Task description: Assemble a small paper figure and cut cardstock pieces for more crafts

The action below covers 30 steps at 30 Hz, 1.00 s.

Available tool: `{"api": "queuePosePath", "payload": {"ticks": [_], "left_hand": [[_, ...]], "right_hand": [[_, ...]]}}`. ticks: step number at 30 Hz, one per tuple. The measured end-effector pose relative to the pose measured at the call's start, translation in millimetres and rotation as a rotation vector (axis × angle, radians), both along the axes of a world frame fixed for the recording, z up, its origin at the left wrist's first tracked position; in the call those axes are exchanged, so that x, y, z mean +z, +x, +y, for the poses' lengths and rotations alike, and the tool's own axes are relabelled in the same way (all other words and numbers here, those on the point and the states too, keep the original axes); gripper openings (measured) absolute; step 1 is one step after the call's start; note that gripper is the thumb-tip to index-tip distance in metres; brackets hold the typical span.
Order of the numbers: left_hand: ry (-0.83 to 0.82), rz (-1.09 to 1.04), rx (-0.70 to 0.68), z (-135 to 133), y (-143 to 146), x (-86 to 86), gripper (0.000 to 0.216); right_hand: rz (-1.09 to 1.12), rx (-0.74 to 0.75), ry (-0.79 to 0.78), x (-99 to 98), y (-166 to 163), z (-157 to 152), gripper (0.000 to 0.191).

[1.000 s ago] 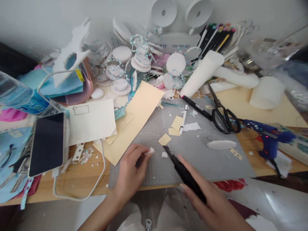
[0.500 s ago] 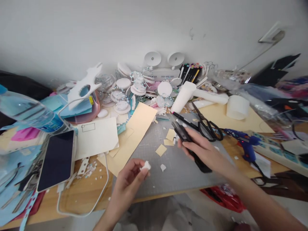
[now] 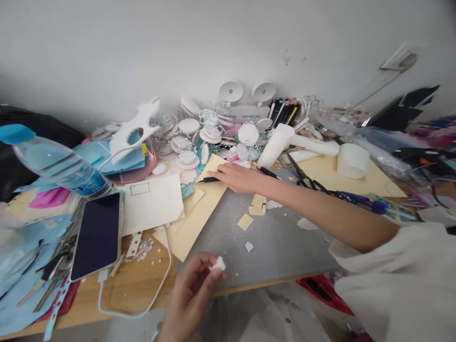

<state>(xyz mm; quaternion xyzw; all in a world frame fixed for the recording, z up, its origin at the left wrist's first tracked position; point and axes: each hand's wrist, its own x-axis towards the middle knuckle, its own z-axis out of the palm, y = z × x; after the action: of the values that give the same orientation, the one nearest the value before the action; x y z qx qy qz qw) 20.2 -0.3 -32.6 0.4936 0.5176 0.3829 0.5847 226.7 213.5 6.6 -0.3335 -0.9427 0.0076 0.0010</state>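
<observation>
Head view, clock centred on the flat grey cutting mat, twelve toward the wall. Ten: clear plastic bottle with a blue cap. Nine: dark-screened rectangular phone with a pale rim. Between nine and ten: white paper sheet with a drawn rectangle. Eight: left hand, thumb and fingers pinched on a ragged white scrap; from my end the scrap sits over the mat's near-left part. Between nine and ten again, closer in: long pale-yellow card strip, overlapping the mat. Eleven: right hand, fingers closed on a slim black pointed object, tip aimed at nine over the strip's far end; I can't tell if it touches, and the palm hides the rest. Near centre: pale-yellow card square, then a small white chip, well apart from the right hand. Just past twelve: long white roll. Between one and two: black scissors, partly behind the right forearm. Two: short white cylinder.
</observation>
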Motion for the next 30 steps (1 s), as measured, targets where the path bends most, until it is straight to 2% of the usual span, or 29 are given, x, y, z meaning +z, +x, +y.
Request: {"api": "queuePosePath", "payload": {"ticks": [3, 5, 7, 10, 13, 17, 21, 27, 30], "left_hand": [[0.125, 0.071, -0.161, 0, 7, 3.0, 0.017], [0.278, 0.190, -0.326, 5, 17, 4.1, 0.013], [0.471, 0.330, -0.477, 12, 31, 3.0, 0.018], [0.781, 0.534, -0.595, 23, 50, -2.9, 0.030], [0.962, 0.711, -0.584, 34, 53, -11.6, 0.037], [1.022, 0.876, -0.422, 51, 33, -20.7, 0.032], [1.057, 0.967, -0.295, 61, 29, -18.5, 0.029], [1.070, 0.872, -0.504, 49, 65, -10.8, 0.026], [1.008, 0.872, -0.525, 44, 64, -11.3, 0.026]], "right_hand": [[0.008, 0.010, 0.030, 14.9, 15, -9, 0.043], [0.015, -0.001, 0.028, 24.1, 33, -22, 0.033], [-0.003, 0.003, -0.022, 27.5, 52, -39, 0.026], [-0.056, 0.020, -0.080, 19.0, 71, -69, 0.019], [-0.076, 0.012, -0.085, 1.3, 71, -105, 0.025], [-0.047, -0.134, -0.006, -20.1, 60, -153, 0.041], [0.054, -0.207, -0.010, -30.3, 60, -182, 0.043], [0.179, -0.301, -0.032, -42.9, 71, -195, 0.047], [0.193, -0.316, -0.053, -49.7, 73, -205, 0.048]]}}
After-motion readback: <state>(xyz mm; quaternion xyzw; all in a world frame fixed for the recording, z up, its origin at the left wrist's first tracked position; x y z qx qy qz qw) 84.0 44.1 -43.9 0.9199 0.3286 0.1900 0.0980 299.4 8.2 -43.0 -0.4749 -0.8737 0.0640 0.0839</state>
